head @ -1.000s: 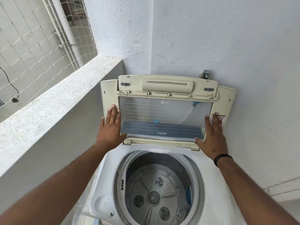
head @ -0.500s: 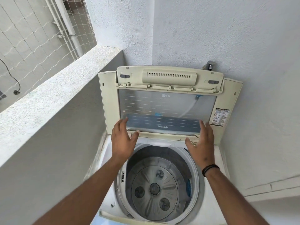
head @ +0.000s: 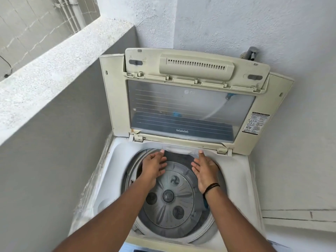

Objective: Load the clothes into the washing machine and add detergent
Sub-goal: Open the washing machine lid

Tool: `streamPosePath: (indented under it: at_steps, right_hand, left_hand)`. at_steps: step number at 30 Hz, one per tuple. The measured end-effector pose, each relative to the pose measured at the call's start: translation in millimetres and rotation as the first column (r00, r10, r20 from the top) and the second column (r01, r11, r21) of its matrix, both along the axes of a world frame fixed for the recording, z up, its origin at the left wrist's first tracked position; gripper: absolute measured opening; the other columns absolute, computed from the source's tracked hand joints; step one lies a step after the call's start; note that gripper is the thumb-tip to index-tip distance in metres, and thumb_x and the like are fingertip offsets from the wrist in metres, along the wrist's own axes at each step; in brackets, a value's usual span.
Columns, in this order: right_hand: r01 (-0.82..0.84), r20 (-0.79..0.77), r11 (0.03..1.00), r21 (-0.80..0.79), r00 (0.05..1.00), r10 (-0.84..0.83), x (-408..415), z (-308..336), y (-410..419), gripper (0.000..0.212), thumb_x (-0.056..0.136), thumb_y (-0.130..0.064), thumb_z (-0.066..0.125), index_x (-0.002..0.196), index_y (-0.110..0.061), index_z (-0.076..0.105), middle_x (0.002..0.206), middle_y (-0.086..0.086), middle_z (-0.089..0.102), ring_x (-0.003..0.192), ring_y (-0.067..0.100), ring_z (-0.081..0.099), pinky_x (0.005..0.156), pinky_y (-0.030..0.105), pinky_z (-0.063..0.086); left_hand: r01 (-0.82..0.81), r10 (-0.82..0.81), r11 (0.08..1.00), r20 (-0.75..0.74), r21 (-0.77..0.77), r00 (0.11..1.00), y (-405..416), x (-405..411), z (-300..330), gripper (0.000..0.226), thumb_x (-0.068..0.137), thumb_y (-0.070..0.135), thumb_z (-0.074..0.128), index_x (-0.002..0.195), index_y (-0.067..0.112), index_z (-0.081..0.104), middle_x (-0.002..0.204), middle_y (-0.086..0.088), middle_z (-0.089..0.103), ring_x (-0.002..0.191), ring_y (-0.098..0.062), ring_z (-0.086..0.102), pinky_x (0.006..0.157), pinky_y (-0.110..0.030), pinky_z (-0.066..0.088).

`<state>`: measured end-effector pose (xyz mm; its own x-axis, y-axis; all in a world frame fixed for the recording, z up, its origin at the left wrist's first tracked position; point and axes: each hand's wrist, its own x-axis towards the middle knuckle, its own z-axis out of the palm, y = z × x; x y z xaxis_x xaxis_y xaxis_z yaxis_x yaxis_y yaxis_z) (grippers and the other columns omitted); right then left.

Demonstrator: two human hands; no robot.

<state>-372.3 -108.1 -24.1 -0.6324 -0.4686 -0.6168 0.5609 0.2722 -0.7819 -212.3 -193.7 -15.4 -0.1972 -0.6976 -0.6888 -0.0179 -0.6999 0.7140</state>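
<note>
A white top-loading washing machine [head: 238,171] stands in the corner with its cream lid [head: 189,104] raised upright against the wall. The drum [head: 169,197] holds no clothes; its grey pulsator disc shows at the bottom. My left hand [head: 153,167] and my right hand [head: 205,170] hover over the back of the drum opening, fingers spread, palms facing each other, holding nothing. Their fingertips reach the white tray at the opening's rear rim [head: 180,149]. No clothes or detergent are in view.
A grey parapet wall [head: 54,73] runs close along the machine's left side, with netting and pipes [head: 72,13] beyond it. White plastered walls [head: 272,30] stand behind and to the right. A tap [head: 251,52] sticks out above the lid's right corner.
Both hands have left the lid's sides, dropped and come closer together over the drum opening. The lid stays upright. My view has moved closer and tilted down.
</note>
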Motion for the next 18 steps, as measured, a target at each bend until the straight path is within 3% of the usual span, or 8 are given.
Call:
streamPosePath:
  at_steps: [5,11,18]
  right_hand:
    - [-0.011,0.115,1.000,-0.016,0.993,0.012,3,-18,-18,0.079,0.081,-0.057,0.070,0.141,-0.011,0.046,0.118,0.011,0.066,0.104,0.020,0.068,0.080,0.027,0.054]
    - [0.056,0.172,0.997,-0.054,0.984,-0.046,5,-27,-32,0.041,0.091,-0.045,0.066,0.115,-0.011,0.061,0.116,0.013,0.067,0.102,0.022,0.067,0.078,0.027,0.054]
    - [0.042,0.199,0.998,-0.037,0.979,-0.034,5,-35,-32,0.051,0.090,-0.049,0.065,0.120,-0.008,0.060,0.111,0.010,0.068,0.100,0.019,0.069,0.079,0.030,0.055]
  left_hand:
    - [-0.014,0.019,0.997,-0.067,0.072,0.998,-9,-15,-12,0.041,0.095,0.041,0.067,0.124,0.014,0.061,0.111,-0.004,0.074,0.104,-0.026,0.070,0.086,-0.041,0.056]
    - [-0.048,0.060,0.994,-0.120,0.103,0.991,-17,-22,-18,0.033,0.095,0.043,0.065,0.112,0.016,0.061,0.110,-0.006,0.073,0.094,-0.023,0.069,0.077,-0.037,0.055]
    - [-0.022,0.032,0.995,-0.105,0.100,0.994,-19,-26,-26,0.032,0.091,0.048,0.068,0.103,0.019,0.060,0.112,-0.005,0.073,0.097,-0.023,0.070,0.079,-0.039,0.056]
